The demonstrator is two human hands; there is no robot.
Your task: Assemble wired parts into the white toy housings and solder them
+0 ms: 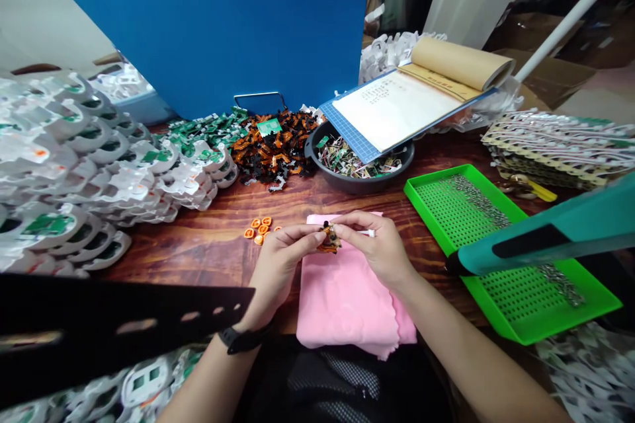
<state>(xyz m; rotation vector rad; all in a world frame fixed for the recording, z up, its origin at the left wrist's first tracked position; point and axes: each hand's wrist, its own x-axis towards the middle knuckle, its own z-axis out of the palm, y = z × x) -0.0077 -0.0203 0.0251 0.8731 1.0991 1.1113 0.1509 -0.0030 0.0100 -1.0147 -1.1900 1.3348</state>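
Above a folded pink cloth (342,297), my left hand (284,256) pinches a small black-and-orange plastic part (329,240) from the left. My right hand (381,248) closes its thumb and forefinger on the same part from the right. A white plug (368,233) sticks out beside the right fingers; whether it is joined to the part is hidden. Several small orange rings (258,229) lie on the wooden table just left of my left hand.
White shells (163,172) are stacked at left. Behind are green circuit boards (208,127), a black-and-orange part heap (278,145), and a grey bowl (357,184) under a clipboard (387,109). A teal electric screwdriver (536,231) overhangs a green screw tray (516,330) at right.
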